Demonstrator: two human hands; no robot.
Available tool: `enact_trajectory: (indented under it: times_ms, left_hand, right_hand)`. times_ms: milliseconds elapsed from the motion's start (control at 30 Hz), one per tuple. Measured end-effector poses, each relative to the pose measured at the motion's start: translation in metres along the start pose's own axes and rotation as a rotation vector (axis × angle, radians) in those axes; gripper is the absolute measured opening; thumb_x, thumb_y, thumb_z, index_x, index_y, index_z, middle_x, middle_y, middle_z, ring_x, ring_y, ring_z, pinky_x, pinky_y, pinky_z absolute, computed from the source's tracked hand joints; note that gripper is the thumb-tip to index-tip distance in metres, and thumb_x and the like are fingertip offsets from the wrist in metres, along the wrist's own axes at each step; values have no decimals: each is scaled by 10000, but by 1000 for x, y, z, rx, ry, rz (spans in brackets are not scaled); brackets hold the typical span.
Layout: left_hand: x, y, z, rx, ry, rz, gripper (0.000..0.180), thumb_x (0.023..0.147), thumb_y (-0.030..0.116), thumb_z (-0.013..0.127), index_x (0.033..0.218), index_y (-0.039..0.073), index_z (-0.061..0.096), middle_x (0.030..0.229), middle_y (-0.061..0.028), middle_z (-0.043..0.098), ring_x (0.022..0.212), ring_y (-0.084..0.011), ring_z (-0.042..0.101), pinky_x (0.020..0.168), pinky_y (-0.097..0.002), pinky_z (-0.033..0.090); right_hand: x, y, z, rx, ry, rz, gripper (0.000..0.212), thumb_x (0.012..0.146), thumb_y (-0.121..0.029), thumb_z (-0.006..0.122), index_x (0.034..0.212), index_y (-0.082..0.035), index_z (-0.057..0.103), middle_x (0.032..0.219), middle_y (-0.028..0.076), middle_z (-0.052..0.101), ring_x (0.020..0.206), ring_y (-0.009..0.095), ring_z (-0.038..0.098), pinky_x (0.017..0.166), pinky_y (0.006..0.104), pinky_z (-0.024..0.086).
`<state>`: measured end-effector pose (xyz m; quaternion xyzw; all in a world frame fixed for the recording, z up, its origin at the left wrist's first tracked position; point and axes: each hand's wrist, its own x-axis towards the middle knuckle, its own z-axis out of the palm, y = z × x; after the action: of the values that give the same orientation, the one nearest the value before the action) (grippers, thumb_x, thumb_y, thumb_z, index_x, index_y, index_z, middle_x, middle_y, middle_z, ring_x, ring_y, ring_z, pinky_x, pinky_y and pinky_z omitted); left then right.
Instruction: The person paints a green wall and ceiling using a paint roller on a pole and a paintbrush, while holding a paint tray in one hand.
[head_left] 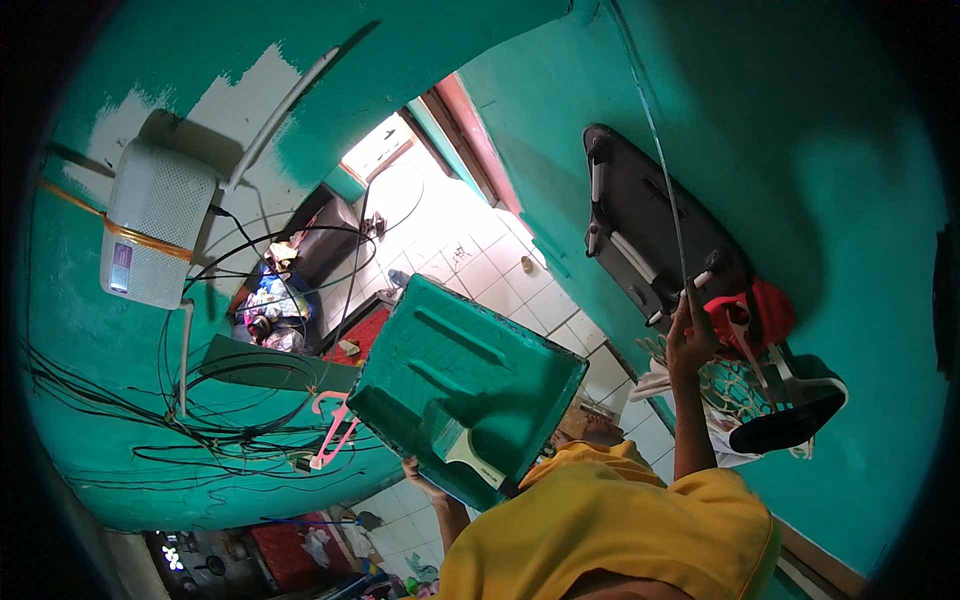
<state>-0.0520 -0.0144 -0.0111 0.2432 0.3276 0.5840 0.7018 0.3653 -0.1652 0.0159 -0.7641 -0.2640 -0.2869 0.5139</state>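
Observation:
My left hand [425,478] grips the near-left edge of a paint tray [462,350] coated in green paint. Inside the tray lies a paintbrush [470,458] with a pale handle, its bristles on the painted bottom. On the right, my raised right hand [690,335] has its fingers closed around the lower end of a thin, pale cord [660,150], which runs up to the top of the view. Just beyond that hand, a dark folded table with pale legs [640,225] rests against the green wall.
A white router [158,225] with antennas is mounted on the left wall, above tangled black cables [210,430]. A pink hanger [333,430] hangs beside the tray. Red cloth [765,318] and netting [735,390] hang near my right arm. White floor tiles [490,265] lead toward a bright doorway.

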Motion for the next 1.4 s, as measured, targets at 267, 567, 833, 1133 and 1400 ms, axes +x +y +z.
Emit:
enact_trajectory:
  times_ms: [267, 567, 833, 1133, 1400]
  left_hand:
    - [7, -8, -13, 34, 5, 75, 391, 705, 265, 532, 1013, 26, 557, 998, -90, 583, 927, -237, 540, 822, -361, 437]
    - [8, -10, -29, -19, 67, 65, 352, 708, 248, 521, 980, 29, 556, 979, -87, 577, 913, -227, 532, 821, -344, 420]
    - [8, -5, -23, -19, 44, 39, 307, 715, 244, 513, 939, 39, 556, 951, -72, 575, 899, -213, 527, 818, -329, 414]
    - [10, -7, -27, -36, 24, 26, 304, 723, 251, 514, 929, 33, 560, 944, -72, 574, 902, -214, 523, 819, -333, 414]
    - [13, -14, -61, 35, -13, 120, 303, 732, 263, 521, 939, 45, 558, 962, -68, 566, 926, -211, 511, 836, -330, 400]
  right_hand:
    - [17, -9, 6, -94, 6, -74, 286, 821, -105, 641, 1107, -106, 638, 624, 69, 585, 494, 154, 535, 449, 276, 397]
    - [14, -17, -4, -137, -21, -105, 263, 840, -72, 614, 1102, -69, 633, 707, 70, 629, 537, 113, 564, 466, 236, 421]
    - [14, -22, -9, -148, -53, -131, 270, 836, -67, 618, 1105, -73, 632, 685, 56, 617, 548, 107, 569, 452, 243, 416]
    - [15, -19, -8, -161, -47, -56, 267, 832, -63, 622, 1099, -69, 634, 639, 47, 597, 543, 108, 554, 466, 249, 414]
    - [15, -22, -13, -114, -41, -159, 242, 832, -106, 628, 1073, -102, 653, 713, 86, 629, 567, 197, 566, 484, 300, 408]
